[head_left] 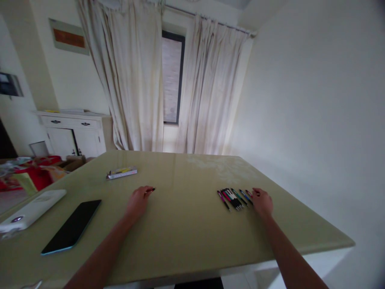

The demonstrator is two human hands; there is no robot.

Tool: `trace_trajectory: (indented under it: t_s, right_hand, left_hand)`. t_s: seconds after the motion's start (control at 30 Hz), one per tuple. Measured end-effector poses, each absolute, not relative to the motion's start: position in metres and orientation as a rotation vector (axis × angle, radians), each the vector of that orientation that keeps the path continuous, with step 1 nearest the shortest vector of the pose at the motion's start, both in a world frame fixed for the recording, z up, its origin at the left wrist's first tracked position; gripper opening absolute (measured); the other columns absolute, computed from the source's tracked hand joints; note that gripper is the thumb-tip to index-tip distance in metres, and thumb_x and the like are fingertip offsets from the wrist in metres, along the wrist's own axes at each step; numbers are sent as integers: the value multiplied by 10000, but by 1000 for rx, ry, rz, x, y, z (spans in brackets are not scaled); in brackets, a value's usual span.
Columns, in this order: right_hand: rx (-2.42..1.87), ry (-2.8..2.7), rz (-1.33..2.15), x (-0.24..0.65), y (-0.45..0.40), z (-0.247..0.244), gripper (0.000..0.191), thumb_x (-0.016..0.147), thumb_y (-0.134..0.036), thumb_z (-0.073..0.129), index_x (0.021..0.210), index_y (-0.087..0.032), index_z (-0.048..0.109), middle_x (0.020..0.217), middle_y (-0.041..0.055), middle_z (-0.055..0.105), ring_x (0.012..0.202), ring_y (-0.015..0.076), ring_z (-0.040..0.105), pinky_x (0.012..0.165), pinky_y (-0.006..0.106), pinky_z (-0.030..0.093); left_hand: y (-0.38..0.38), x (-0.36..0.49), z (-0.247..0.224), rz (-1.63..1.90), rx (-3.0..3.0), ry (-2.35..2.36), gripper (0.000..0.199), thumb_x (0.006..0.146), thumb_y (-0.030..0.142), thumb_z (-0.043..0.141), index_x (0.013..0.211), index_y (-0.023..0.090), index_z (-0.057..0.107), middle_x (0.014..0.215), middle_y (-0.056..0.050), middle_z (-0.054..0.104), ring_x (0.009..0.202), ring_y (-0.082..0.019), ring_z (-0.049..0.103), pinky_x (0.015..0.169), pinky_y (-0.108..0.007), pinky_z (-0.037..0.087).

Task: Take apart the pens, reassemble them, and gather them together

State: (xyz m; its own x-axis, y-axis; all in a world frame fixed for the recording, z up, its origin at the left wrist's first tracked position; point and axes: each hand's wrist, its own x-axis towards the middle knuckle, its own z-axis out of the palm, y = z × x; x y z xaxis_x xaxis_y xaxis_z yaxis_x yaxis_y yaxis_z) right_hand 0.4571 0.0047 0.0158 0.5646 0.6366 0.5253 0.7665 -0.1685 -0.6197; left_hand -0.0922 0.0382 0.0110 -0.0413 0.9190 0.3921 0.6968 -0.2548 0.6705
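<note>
Several pens (233, 198) lie side by side on the greenish table (186, 233), right of its middle, some bunched together and others a little apart. My right hand (262, 201) is at the right end of this row, its fingers closed at a pen there. Left of the table's middle, my left hand (140, 200) pinches a small dark-tipped object (153, 189), perhaps a pen, mostly hidden by the fingers. Beyond my left hand lies a box (122, 173) with yellow items on it.
A black tablet (72, 226) and a white device (33, 209) lie on the table's left side. Behind the table are curtains (138, 80) and a white cabinet (75, 130). Red bags (39, 172) stand beyond the left edge; a wall (315, 120) rises on the right.
</note>
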Motion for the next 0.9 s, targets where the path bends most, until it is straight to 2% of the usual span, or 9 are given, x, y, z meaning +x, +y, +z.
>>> trace_trajectory:
  t_s: [0.07, 0.17, 0.3, 0.4, 0.5, 0.6, 0.67, 0.77, 0.9]
  right_hand:
    - [-1714, -1222, -193, 420, 11, 29, 434, 850, -437, 446, 957, -140, 745, 958, 174, 721, 798, 280, 654, 792, 426, 491]
    - [-1407, -1449, 77, 334, 22, 46, 455, 880, -528, 458, 941, -172, 733, 920, 129, 726, 821, 250, 645, 781, 369, 495]
    - [-1146, -1537, 692, 206, 32, 39, 417, 888, -542, 519, 929, -185, 729, 771, 64, 699, 578, 161, 566, 551, 269, 435]
    - [-1049, -1460, 904, 145, 32, 20, 408, 877, -548, 572, 776, -183, 723, 594, 8, 594, 473, 115, 450, 464, 237, 332]
    - [-950, -1432, 941, 134, 26, 9, 396, 873, -526, 595, 704, -187, 711, 533, -22, 533, 465, 101, 420, 456, 228, 302]
    - [-938, -1317, 944, 157, 21, 8, 359, 822, -521, 648, 761, -181, 744, 588, -6, 596, 497, 109, 476, 476, 226, 348]
    - [-964, -1089, 973, 175, 21, 10, 379, 776, -545, 676, 777, -172, 746, 609, 12, 627, 515, 125, 531, 493, 235, 399]
    - [-1019, -776, 979, 189, 22, 11, 401, 715, -563, 723, 746, -163, 725, 664, 49, 678, 565, 147, 611, 518, 240, 455]
    - [-1004, -726, 1033, 186, 21, 11, 395, 669, -546, 773, 720, -159, 708, 670, 62, 699, 562, 145, 630, 505, 226, 465]
  left_hand:
    - [41, -64, 21, 1359, 1786, 1455, 335, 869, 396, 533, 1065, 185, 704, 1038, -100, 735, 871, -217, 673, 789, -348, 527]
    - [39, -21, 32, 1500, 1510, 1201, 501, 826, 502, 599, 1166, 139, 660, 881, -88, 722, 660, -161, 627, 593, -274, 495]
    - [25, 10, 25, 1572, 1288, 1028, 517, 748, 534, 711, 1084, 144, 671, 890, -88, 730, 690, -142, 637, 634, -259, 511]
    - [15, 8, 14, 1488, 1326, 1041, 436, 703, 538, 755, 898, 155, 688, 772, -57, 723, 652, -149, 639, 634, -274, 526]
    - [12, 1, 10, 1426, 1373, 1051, 416, 712, 541, 743, 866, 159, 688, 754, -55, 724, 668, -169, 663, 655, -297, 545]
    - [11, 3, 10, 1372, 1401, 1004, 412, 686, 492, 774, 925, 170, 680, 922, -90, 749, 809, -206, 707, 753, -337, 566]
    - [10, 9, 9, 1327, 1455, 985, 407, 659, 446, 796, 941, 175, 682, 955, -95, 749, 838, -213, 710, 793, -354, 564]
    - [10, 14, 8, 1301, 1518, 1014, 369, 692, 447, 755, 933, 174, 699, 885, -92, 749, 785, -206, 697, 752, -352, 559]
    - [12, 13, 4, 1342, 1548, 1057, 343, 735, 458, 703, 918, 168, 708, 845, -85, 746, 746, -195, 679, 714, -333, 541]
